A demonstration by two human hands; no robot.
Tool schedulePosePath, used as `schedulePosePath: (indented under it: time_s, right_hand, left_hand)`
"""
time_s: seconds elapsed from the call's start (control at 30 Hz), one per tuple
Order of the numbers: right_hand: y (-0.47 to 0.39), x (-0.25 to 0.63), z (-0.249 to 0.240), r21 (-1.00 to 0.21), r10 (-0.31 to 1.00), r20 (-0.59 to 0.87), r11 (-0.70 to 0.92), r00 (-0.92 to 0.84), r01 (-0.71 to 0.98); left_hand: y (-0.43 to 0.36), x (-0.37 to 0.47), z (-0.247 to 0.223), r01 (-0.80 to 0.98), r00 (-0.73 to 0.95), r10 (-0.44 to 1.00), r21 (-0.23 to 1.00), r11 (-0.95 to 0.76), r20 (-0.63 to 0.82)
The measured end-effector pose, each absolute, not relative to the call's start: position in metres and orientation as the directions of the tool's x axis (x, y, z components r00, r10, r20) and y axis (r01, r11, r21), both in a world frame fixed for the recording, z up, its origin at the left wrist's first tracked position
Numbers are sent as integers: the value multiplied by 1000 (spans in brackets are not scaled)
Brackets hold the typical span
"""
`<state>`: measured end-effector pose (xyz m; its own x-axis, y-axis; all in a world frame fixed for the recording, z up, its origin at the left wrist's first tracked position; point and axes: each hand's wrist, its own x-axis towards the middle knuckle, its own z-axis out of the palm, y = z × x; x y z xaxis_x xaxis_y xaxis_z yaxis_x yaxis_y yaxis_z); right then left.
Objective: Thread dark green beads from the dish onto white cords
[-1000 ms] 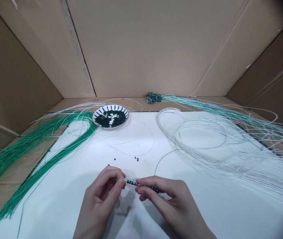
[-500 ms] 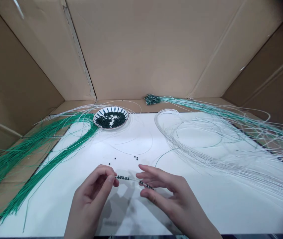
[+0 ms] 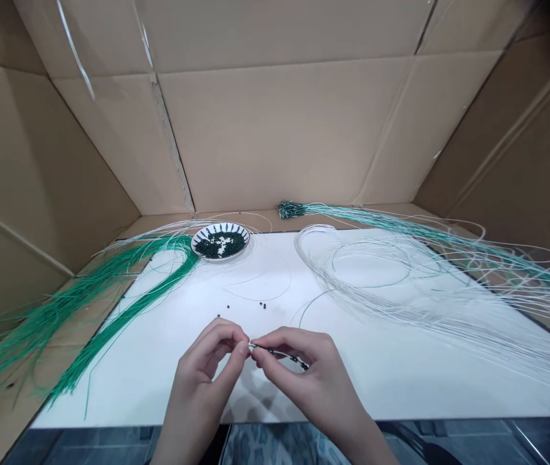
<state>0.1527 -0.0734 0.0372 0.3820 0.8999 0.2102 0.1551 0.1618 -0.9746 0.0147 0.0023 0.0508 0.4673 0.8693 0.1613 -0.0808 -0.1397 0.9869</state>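
My left hand (image 3: 214, 368) is closed, thumb and forefinger pinching the end of a thin pale wire (image 3: 282, 352) strung with small dark beads. Right beside it my right hand (image 3: 299, 365) is closed too, its thumb and forefinger pinched on the same beaded wire. Several dark beads (image 3: 300, 363) show on the wire under the right palm; those between the fingertips are partly hidden. Beyond the hands, a few loose dark beads (image 3: 263, 305) lie on the white board (image 3: 265, 323).
A patterned plate (image 3: 220, 225) of dark beads stands at the back. Green strands (image 3: 124, 310) spread to its left. White wires (image 3: 381, 300) loop across the right side. A beaded bundle (image 3: 292, 209) with green strands lies behind them. Cardboard walls (image 3: 285, 135) enclose the back and sides.
My right hand has moved left and closed its fingers onto the beaded wire, so both hands' fingertips nearly meet. The camera view has tilted upward, bringing the board's front edge higher into view.
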Motion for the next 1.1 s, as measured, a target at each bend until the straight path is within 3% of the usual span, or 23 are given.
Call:
schedulePosePath:
  time_s: [0.23, 0.67, 0.83, 1.03, 1.1]
  right_hand:
    - [-88, 165, 41, -993, 922, 96, 62, 376, 102]
    - [-88, 156, 34, -983, 902, 170, 126, 397, 135]
    - [-88, 154, 25, -993, 929, 115, 107, 352, 40]
    - [-92, 161, 5, -996, 953, 29, 54, 303, -73]
    - [-96, 170, 0, -995, 950, -15, 16, 312, -95]
  left_hand:
    - [1, 12, 53, -33, 461, 861, 974, -225, 215]
    - [1, 9, 50, -20, 531, 821, 971, -237, 211]
    - [0, 10, 49, 3, 558, 804, 968, -250, 205]
    - [13, -10, 47, 246, 750, 649, 857, -453, 128]
    - [30, -17, 38, 430, 697, 713, 747, -507, 83]
